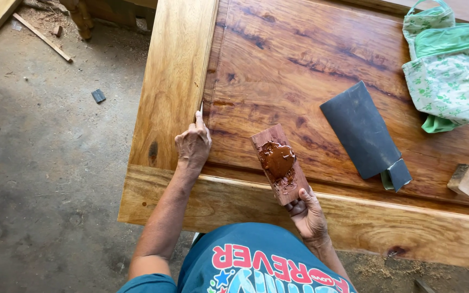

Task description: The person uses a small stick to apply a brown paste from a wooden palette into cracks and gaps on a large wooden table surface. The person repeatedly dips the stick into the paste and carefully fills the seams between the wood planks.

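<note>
The left hand pressed a finger into the panel groove. The right hand held a block bearing brown paste; sandpaper lay at three o'clock.

Two hands; one wood slab with brown paste; one dark sandpaper sheet; one small wood block; one green cloth

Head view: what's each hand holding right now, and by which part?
The right hand holds the small wooden board bearing brown putty by its near end. The left hand holds nothing, fingertip pressed into the door panel's groove.
</note>
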